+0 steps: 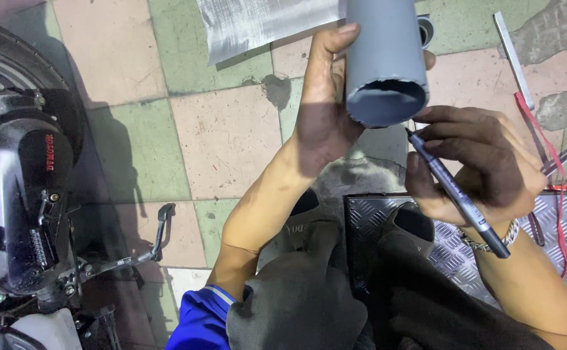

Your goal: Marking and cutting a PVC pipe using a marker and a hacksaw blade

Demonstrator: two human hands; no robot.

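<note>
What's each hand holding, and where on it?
Left hand grips the grey pipe around its side near the open end. Right hand pinches the marker near its tip.

Both hands (322, 110) (471, 162) raised (each grip closed).

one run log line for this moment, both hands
left hand: grips grey pipe | right hand: holds marker, tip at pipe's open end | below: tiled floor

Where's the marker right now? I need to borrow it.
In the head view, right of centre: the right hand holds the marker, its tip just below the open end of the grey pipe that the left hand grips.
</note>
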